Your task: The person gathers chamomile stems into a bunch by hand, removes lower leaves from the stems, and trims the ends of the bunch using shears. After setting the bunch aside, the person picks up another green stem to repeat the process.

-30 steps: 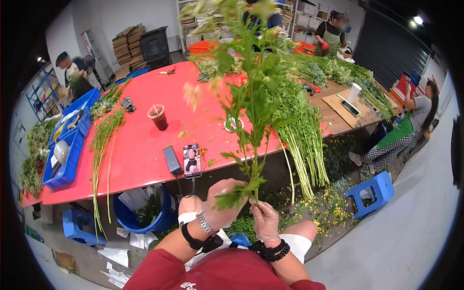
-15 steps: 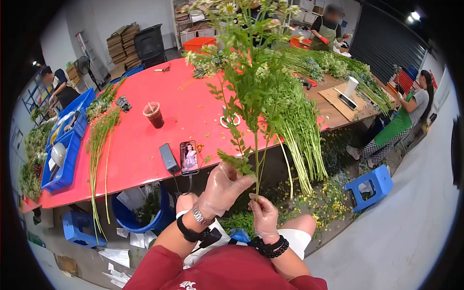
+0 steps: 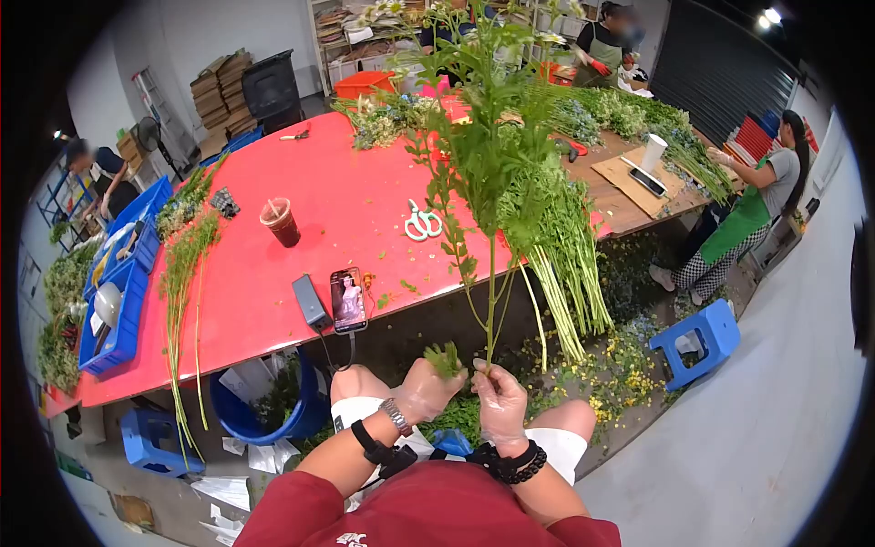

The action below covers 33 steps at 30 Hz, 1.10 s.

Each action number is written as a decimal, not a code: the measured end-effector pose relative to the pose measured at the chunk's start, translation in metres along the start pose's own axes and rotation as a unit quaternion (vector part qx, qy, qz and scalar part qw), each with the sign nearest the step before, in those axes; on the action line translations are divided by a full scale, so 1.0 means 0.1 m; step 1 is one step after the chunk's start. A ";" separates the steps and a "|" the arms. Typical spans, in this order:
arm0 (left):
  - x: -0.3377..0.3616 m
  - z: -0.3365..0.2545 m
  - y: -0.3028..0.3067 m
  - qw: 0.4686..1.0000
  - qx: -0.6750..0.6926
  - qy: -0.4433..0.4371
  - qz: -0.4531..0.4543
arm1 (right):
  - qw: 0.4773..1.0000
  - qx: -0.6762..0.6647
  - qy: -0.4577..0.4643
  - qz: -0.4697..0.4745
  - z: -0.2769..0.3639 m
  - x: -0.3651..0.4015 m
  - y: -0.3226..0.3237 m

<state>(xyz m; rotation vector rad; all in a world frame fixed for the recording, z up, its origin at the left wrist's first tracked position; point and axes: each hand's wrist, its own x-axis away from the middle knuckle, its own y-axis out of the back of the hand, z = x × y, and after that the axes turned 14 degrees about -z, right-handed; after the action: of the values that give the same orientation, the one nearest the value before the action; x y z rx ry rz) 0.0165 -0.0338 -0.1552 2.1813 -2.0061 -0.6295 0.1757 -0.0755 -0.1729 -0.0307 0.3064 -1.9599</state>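
My right hand (image 3: 502, 407), in a clear glove, pinches the lower end of a tall flower stem (image 3: 493, 305). The stem stands upright before me, leafy along its upper part, with small white flowers at the top. My gloved left hand (image 3: 428, 392) is closed around a tuft of green leaves (image 3: 443, 359), low and just left of the stem. Its fingertips are partly hidden. Right of the stem, a pile of leafy stems (image 3: 570, 264) lies on the red table (image 3: 246, 301), cut ends hanging over the edge.
White-handled scissors (image 3: 423, 221), a phone (image 3: 348, 299), a power bank (image 3: 312, 303) and an iced drink (image 3: 280, 223) are on the table. Below stand a blue bin (image 3: 314, 410) and a blue stool (image 3: 697, 345). Co-workers stand around the table, one in a green apron (image 3: 740, 228) at right.
My left hand has moved down from the stem's leaves toward my lap, carrying a tuft of leaves. The lower stem is now barer. My right hand keeps its hold.
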 end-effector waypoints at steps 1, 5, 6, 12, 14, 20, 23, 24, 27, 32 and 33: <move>-0.02 0.29 0.00 0.982 -0.158 -0.016 0.100 | 1.000 -0.012 0.005 -0.009 0.00 -0.02 -0.01; -0.02 -0.26 0.24 0.891 -0.431 -0.034 0.138 | 1.000 -0.023 0.012 0.007 0.08 -0.01 0.00; -0.08 -0.53 0.32 0.908 -0.406 -0.023 0.099 | 1.000 -0.018 0.012 0.013 0.06 -0.01 0.01; -0.30 -1.29 0.66 0.927 -0.054 -0.288 -0.235 | 0.998 0.015 0.039 0.037 -0.05 0.00 0.01; -0.37 -1.42 0.75 0.921 -0.032 -0.304 -0.240 | 0.996 0.022 0.067 0.048 -0.05 0.00 0.01; -0.41 -1.35 0.72 0.972 0.076 -0.128 -0.183 | 0.994 0.052 0.088 0.045 0.02 0.04 0.01; -0.39 -1.31 0.77 0.960 -0.056 -0.199 -0.188 | 0.994 0.065 0.086 0.038 0.05 0.05 -0.01; -0.38 -1.29 0.80 0.961 -0.073 -0.209 -0.164 | 0.993 0.065 0.085 0.040 0.06 0.05 -0.01; -0.32 -1.17 0.71 0.973 -0.015 -0.175 -0.153 | 0.993 0.075 0.084 0.038 0.07 0.05 -0.02; -0.32 -1.37 0.60 0.930 0.201 -0.083 -0.296 | 0.995 0.052 0.074 0.039 0.03 0.07 -0.03; -0.36 -1.39 0.65 0.942 0.123 -0.096 -0.296 | 0.995 0.052 0.072 0.040 0.03 0.08 -0.04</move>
<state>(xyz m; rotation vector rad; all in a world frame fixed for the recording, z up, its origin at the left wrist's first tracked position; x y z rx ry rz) 0.0070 -0.0338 0.0023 3.0188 -1.5466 -0.7011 0.1698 -0.0816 -0.1706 0.1897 0.2943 -1.8989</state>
